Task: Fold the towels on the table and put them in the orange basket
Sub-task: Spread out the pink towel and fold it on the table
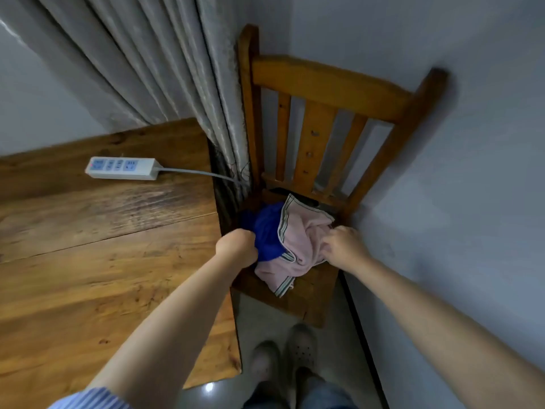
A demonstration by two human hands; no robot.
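A crumpled blue towel [267, 228] and a pink towel with striped edges [298, 246] lie in a heap on the seat of a wooden chair [321, 84]. My left hand [237, 245] grips the blue towel at its left side, fingers curled into the cloth. My right hand [343, 246] pinches the pink towel at its right edge. The pink towel partly covers the blue one. No orange basket is in view.
A wooden table [103, 261] fills the left side, with a white power strip [122, 168] and its cable on it. Grey curtains [165, 69] hang behind. The chair stands against the wall [472, 172] on the right. My feet in grey shoes [283, 352] stand on the floor below.
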